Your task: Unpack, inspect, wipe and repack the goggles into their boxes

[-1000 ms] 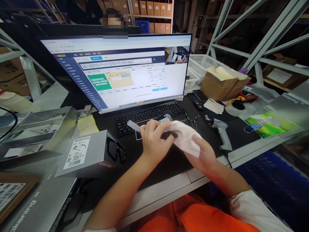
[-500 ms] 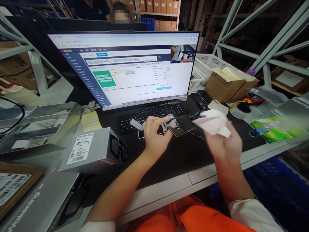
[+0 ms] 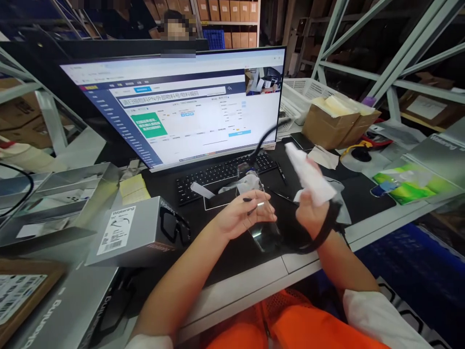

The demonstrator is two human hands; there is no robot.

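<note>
My left hand [image 3: 247, 213] is over the black desk mat, its fingers curled round part of a pair of black glasses. A clear lens [image 3: 267, 236] of the glasses shows below the fingers, and a dark curved arm [image 3: 326, 231] sweeps up past my right wrist. My right hand [image 3: 311, 213] grips a folded white tissue [image 3: 311, 177], raised to the right of my left hand. Behind my left hand lies crumpled clear plastic wrap [image 3: 249, 183], in front of the keyboard [image 3: 218, 172].
A large monitor [image 3: 174, 106] stands behind the keyboard. At left are a grey glasses box [image 3: 131, 232] and yellow sticky notes [image 3: 133, 189]. A cardboard box [image 3: 321, 127], tape roll [image 3: 359, 157] and green packet [image 3: 403, 186] are at right. Another person [image 3: 127, 22] is beyond the monitor.
The glasses have turned and come down towards me, a dark arm now lying by my right wrist. My left hand has moved lower; the tissue is now held more upright.
</note>
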